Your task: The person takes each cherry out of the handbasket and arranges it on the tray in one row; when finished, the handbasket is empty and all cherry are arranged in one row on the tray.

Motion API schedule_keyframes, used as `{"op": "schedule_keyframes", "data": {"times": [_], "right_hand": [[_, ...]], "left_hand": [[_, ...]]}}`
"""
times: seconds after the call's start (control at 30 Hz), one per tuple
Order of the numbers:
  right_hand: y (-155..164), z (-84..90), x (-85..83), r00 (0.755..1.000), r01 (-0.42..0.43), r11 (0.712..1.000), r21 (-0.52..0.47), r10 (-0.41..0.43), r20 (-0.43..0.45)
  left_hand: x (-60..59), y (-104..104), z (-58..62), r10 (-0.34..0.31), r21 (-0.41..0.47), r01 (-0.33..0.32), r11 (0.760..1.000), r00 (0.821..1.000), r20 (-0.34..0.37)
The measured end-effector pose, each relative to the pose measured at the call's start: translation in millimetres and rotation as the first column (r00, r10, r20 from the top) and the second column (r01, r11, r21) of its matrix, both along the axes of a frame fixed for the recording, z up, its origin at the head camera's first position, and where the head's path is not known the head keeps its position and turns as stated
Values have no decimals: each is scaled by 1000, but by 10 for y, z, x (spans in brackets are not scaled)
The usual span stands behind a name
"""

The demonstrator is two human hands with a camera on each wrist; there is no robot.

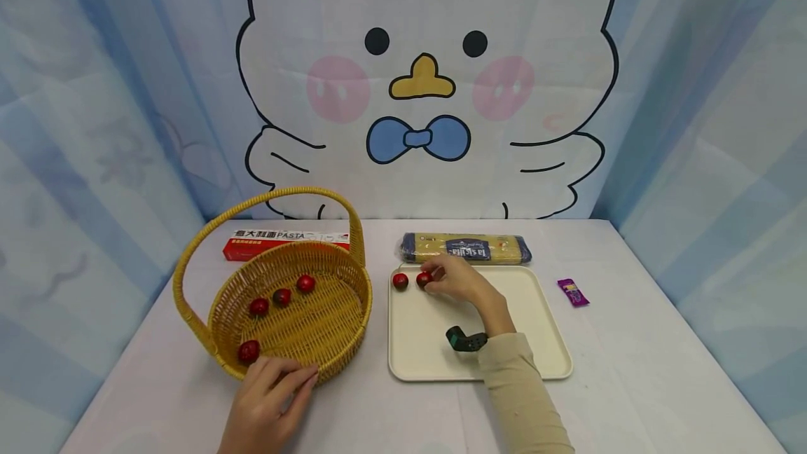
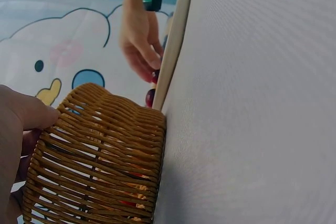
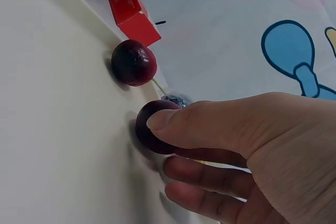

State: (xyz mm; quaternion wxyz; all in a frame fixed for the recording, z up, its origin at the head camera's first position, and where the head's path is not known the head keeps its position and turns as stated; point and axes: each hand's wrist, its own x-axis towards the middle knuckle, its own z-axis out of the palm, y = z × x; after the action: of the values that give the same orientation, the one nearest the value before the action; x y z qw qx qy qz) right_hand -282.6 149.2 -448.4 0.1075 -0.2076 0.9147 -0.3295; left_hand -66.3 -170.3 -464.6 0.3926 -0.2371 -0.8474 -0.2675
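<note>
My right hand (image 1: pixel 431 280) reaches to the far left corner of the cream tray (image 1: pixel 536 356) and pinches a dark red cherry (image 1: pixel 424 279) between thumb and fingers (image 3: pixel 173 121). A second cherry (image 1: pixel 400 281) lies on the tray just left of it, also seen as the free cherry (image 3: pixel 134 62) in the right wrist view. My left hand (image 1: pixel 293 375) rests against the front outer wall of the wicker basket (image 1: pixel 340 349), its thumb (image 2: pixel 31 114) near the rim and fingers fairly straight. Several cherries (image 1: pixel 281 296) lie inside the basket.
A red pasta box (image 1: pixel 286 240) lies behind the basket, and a bagged pack of spaghetti (image 1: pixel 465 249) behind the tray. A small purple packet (image 1: pixel 572 292) sits right of the tray. A cartoon duck backdrop closes off the far table edge.
</note>
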Motion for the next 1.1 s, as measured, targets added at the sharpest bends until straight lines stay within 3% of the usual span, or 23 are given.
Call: {"op": "schedule_keyframes", "data": {"times": [0.33,0.77,1.1], "right_hand": [[6,146,69,999,-17,999,-28,16,-46],[-167,346,114,988,-76,996,-55,68,-138],[-431,631,225,959,-194,974,-121,162,-233]], "left_hand": [[44,-9,23,17,-4,-17,1000,1000,23],[47,-11,11,22,-32,-22,999,1000,-2],[149,-58,102,89,-86,-87,993,996,23]]}}
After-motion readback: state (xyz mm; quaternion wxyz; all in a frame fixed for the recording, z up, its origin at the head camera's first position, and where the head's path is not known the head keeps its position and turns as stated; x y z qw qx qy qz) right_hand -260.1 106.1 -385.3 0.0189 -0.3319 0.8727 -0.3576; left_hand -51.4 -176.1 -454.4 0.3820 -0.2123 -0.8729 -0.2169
